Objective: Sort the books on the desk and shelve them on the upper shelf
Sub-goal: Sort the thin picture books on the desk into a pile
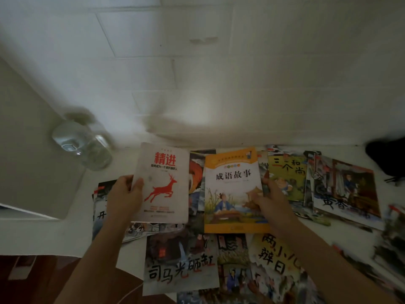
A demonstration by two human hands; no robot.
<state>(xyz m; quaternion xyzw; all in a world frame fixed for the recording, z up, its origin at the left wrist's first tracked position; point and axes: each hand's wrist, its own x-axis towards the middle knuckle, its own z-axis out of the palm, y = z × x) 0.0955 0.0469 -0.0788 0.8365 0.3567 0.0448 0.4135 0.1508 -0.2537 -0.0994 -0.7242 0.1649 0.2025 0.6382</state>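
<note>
At the centre of the frame, the left hand [125, 196] gripped a white paperback with a red deer on its cover [162, 183], fingers clamped on its left edge. Just beside it, the right hand [271, 202] held an orange-bordered storybook [234, 189] by its right edge. Thin illustrated picture books [182, 260] lay scattered over the white desk [72, 235] below. A clear glass jar [83, 148] stood at upper left.
</note>
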